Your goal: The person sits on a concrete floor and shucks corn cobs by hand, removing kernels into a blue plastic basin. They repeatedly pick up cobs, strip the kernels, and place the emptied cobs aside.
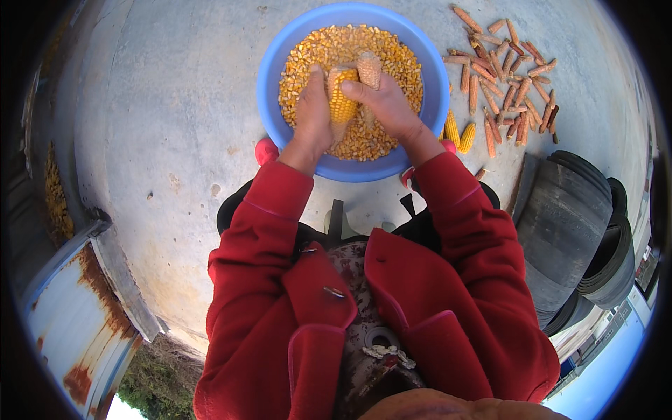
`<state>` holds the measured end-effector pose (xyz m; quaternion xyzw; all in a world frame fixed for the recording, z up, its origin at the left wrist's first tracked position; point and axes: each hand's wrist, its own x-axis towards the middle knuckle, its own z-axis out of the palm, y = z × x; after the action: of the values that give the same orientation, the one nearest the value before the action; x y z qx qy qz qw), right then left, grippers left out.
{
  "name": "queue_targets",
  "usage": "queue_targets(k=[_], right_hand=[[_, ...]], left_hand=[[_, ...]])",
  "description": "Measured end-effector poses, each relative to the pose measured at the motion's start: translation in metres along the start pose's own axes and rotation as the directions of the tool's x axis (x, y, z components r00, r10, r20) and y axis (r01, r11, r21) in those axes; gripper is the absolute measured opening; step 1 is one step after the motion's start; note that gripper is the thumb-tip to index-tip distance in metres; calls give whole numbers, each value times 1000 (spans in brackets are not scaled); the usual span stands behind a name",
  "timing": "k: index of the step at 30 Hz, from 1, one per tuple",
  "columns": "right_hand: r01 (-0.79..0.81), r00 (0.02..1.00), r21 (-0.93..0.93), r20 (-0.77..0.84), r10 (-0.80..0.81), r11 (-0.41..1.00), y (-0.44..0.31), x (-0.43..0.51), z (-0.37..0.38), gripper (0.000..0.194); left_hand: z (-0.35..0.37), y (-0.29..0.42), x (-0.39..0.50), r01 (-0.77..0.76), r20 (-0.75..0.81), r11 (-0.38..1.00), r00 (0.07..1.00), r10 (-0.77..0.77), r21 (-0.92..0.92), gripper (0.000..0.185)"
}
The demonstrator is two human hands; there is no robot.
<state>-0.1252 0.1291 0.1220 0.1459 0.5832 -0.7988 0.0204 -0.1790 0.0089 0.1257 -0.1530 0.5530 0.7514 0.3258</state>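
Note:
A partly shelled ear of corn point(343, 100) is in my left hand point(314, 116), over a blue plastic basin point(270, 79). Yellow kernels remain on its upper face, while bare cob shows near its lower end. My right hand point(391, 105) grips a bare corncob point(369, 71) beside the ear, its thumb lying on the kernels. Below both hands, loose corn kernels point(310, 50) cover the bottom of the basin. Fingers of both hands are partly hidden behind the ear and the cob.
Stripped corncobs point(493, 68) lie scattered on the concrete floor right of the basin. Unshelled ears point(466, 137) rest against its right side. Rolled black rubber sheets point(567, 210) stand at my right. A rusty metal panel point(79, 325) is at the lower left.

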Motion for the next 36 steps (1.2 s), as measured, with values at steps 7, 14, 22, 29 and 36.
queue_targets(k=[7, 14, 22, 29, 36], right_hand=[[83, 996, 18, -34, -82, 996, 7, 3, 0, 47], [80, 997, 32, 3, -81, 996, 1, -5, 6, 45], [116, 993, -106, 42, -112, 987, 0, -5, 7, 46], [53, 997, 1, -60, -53, 999, 6, 0, -3, 45], [-16, 975, 330, -205, 88, 944, 17, 10, -11, 47]], left_hand=[[-3, -1, -2, -45, 59, 994, 997, 39, 98, 54], [-8, 0, 4, 139, 28, 990, 990, -139, -9, 46], [-19, -11, 23, 185, 40, 983, 982, -185, 4, 44], [-14, -14, 22, 180, 122, 978, 979, -166, -110, 54], [-8, -11, 7, -378, 275, 765, 923, 269, 521, 53]])
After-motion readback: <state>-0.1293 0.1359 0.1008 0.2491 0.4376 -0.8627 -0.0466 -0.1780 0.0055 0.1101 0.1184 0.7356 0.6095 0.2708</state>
